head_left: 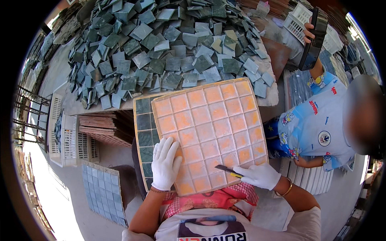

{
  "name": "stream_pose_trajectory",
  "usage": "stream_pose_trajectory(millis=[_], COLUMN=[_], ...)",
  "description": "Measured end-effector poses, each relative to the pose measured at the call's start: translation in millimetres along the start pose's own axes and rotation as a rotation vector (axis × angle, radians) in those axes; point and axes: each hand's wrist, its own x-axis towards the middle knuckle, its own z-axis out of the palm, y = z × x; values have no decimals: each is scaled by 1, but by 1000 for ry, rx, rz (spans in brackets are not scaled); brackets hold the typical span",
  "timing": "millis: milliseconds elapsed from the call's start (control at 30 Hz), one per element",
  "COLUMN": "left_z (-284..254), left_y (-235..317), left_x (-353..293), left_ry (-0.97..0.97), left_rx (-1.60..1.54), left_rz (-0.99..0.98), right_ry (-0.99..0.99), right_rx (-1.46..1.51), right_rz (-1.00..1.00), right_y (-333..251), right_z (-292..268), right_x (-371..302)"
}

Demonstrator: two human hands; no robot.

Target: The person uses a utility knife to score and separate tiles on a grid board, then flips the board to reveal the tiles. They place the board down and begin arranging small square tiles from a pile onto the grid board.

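Note:
On my lap lies a square grid tray (pixel 213 128) with orange, dusty cells and pale ridges. Under its left side shows a second tray (pixel 144 126) filled with dark green stone tiles. My left hand (pixel 164 164), in a white glove, lies with fingers stretched out over the left edge of the orange tray, pressing on it. In my right hand (pixel 261 176), also gloved, is a utility knife (pixel 229 171) with a yellow and black handle. Its blade points left, just over the lower part of the orange grid.
A large heap of green stone tiles (pixel 169 52) covers the table (pixel 269 90) ahead. At left stand a white plastic crate (pixel 66 136), stacked reddish trays (pixel 106 128) and a sheet of grey-blue tiles (pixel 103 193). A person (pixel 317 116) at right holds up a dark device (pixel 314 40).

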Motion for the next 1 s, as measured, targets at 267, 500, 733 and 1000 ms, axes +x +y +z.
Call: stream_pose_trajectory(millis=[267, 500, 733, 1000], left_z=[0, -5, -4, -3], left_y=[-3, -2, -1, -2], left_x=[-1, -3, 4, 3], left_ry=[10, 7, 60, 45], left_rx=[-5, -17, -25, 19], left_rz=[13, 36, 56, 59], right_ry=[-5, 92, 87, -41], right_rx=[115, 248, 149, 130], right_rz=[55, 210, 33, -76], right_y=[-14, -34, -21, -13], right_z=[21, 24, 11, 3], right_x=[-22, -31, -9, 41])
